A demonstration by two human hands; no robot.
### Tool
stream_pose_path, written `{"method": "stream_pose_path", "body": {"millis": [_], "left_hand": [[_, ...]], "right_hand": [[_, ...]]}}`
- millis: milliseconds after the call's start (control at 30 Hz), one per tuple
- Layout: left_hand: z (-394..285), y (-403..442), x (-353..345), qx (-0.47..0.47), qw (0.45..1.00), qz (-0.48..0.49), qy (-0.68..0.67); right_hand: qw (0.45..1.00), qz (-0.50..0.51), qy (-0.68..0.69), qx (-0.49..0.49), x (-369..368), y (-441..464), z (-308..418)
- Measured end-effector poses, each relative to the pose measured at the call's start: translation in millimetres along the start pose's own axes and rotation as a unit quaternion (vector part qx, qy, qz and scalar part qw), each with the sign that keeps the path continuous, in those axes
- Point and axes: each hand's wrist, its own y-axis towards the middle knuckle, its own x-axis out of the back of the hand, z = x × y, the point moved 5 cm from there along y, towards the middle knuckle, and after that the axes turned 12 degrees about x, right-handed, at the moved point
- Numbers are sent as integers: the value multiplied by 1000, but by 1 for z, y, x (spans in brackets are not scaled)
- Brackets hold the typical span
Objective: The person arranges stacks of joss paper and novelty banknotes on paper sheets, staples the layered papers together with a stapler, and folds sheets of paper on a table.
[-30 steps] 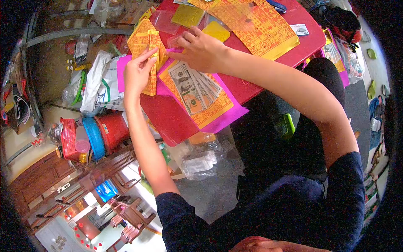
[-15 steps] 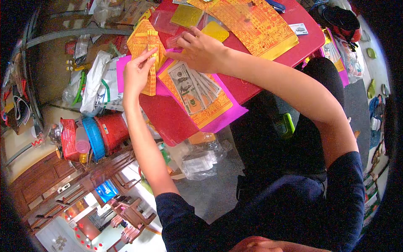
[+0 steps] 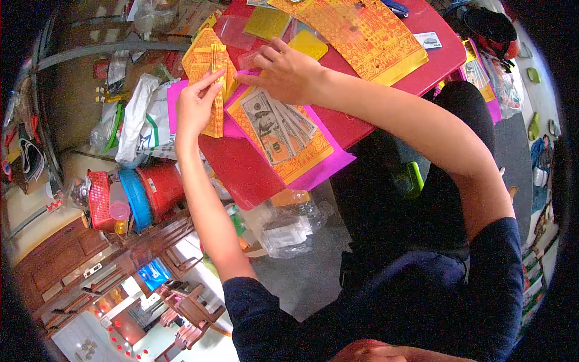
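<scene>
My left hand (image 3: 198, 106) pinches a pleated strip of yellow printed paper (image 3: 218, 90) over the left edge of the red table (image 3: 238, 175). Behind the strip stands a wider yellow folded sheet (image 3: 196, 59). My right hand (image 3: 292, 73) rests palm down to the right, its fingers apart and one fingertip near the folded paper. Below it, fanned banknote-like papers (image 3: 278, 128) lie on a yellow printed sheet over a magenta sheet (image 3: 329, 171). Whether the right fingertips touch the paper is hard to tell.
Yellow printed sheets (image 3: 374, 42) and a yellow packet (image 3: 267, 23) lie farther back, beside a small white card (image 3: 429, 40). Left of the table are white plastic bags (image 3: 140, 117), a red basket (image 3: 99, 196) and a red bucket (image 3: 161, 190). Clear plastic wrapping (image 3: 289, 232) lies below.
</scene>
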Motion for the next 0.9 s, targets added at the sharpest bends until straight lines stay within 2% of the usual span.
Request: {"method": "stream_pose_path", "body": {"millis": [67, 167, 267, 367, 667, 767, 900], "left_hand": [[1, 1, 0, 0, 1000, 3, -5], [4, 3, 0, -10, 1000, 8, -14], [3, 3, 0, -3, 1000, 10, 0], [4, 3, 1, -1, 1000, 7, 8], [5, 5, 0, -5, 1000, 18, -2], [5, 5, 0, -16, 1000, 12, 5], [4, 4, 0, -15, 1000, 9, 9]], "right_hand": [[1000, -11, -3, 0, -2, 0, 0], [999, 48, 10, 5, -4, 3, 0], [999, 34, 16, 8, -4, 2, -1], [997, 70, 21, 8, 1, 2, -1], [997, 74, 28, 8, 2, 2, -2], [999, 46, 25, 6, -4, 3, -2], [997, 66, 28, 4, 1, 2, -2]]}}
